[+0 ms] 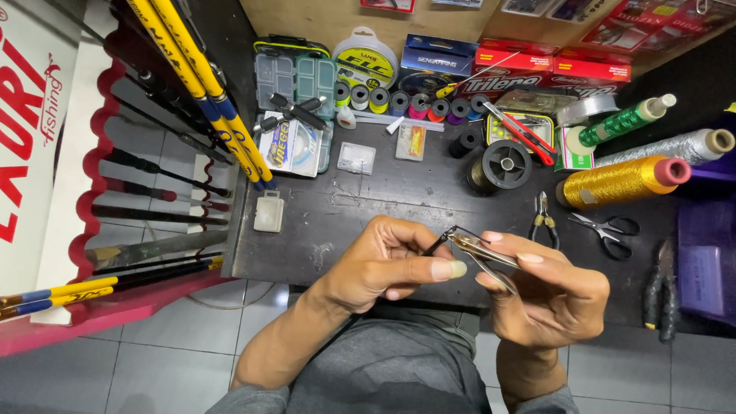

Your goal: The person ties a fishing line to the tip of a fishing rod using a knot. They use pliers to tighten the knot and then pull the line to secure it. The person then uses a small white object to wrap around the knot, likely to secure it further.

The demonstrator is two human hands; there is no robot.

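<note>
I see both hands raised over the near edge of the dark workbench. My left hand pinches a small dark wire piece — thumb and fingers closed on it — while my right hand grips metal pliers whose tip meets it. Scissors lie just beyond — near a gold thread spool.

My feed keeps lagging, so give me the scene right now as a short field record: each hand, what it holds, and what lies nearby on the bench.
left hand: pinches a thin dark wire piece at its fingertips
right hand: grips metal pliers, tips meeting the wire piece
bench: dark, scratched top
near right hand: small scissors, yellow-handled cutters
further back: black spool, gold thread cone
left edge: yellow rods
</note>
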